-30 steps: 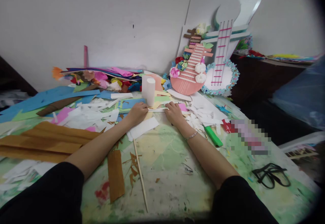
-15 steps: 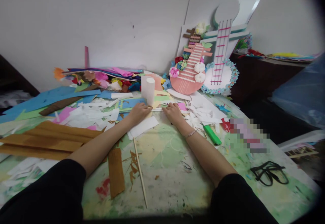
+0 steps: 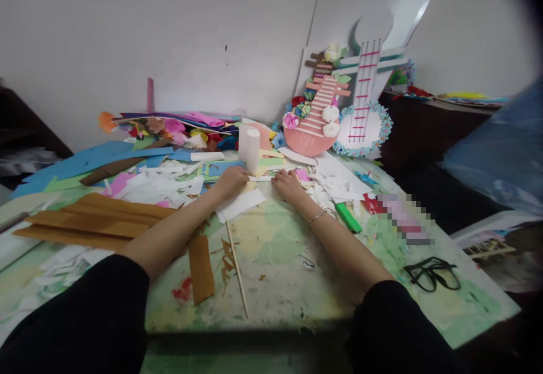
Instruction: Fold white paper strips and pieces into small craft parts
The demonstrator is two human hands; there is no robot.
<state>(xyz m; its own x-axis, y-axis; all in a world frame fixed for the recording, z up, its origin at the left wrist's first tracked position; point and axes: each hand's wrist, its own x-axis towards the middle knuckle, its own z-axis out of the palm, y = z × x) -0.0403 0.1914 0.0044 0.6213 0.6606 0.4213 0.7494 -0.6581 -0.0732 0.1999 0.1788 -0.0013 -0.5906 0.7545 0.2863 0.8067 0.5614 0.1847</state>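
Observation:
Both of my arms reach to the middle of the table. A thin white strip [image 3: 260,179], apparently paper, spans the gap between my hands. My left hand [image 3: 232,181] is closed on its left end, and my right hand [image 3: 289,186], with a bracelet on the wrist, is closed on its right end. The fingertips are small and partly hidden. Just behind my left hand stands a white paper cylinder [image 3: 253,150]. A white paper sheet [image 3: 242,204] lies flat below that hand.
White scraps and brown crepe paper [image 3: 102,221] cover the left side. A thin wooden stick [image 3: 236,269] lies in front, beside a brown strip [image 3: 201,269]. To the right are a green object [image 3: 348,218] and black glasses [image 3: 432,274]. Paper instruments [image 3: 311,130] lean at the back.
The camera view has shifted, bringing the table's front edge into sight. My hands stay at nearly the same place, with the white strip still between them.

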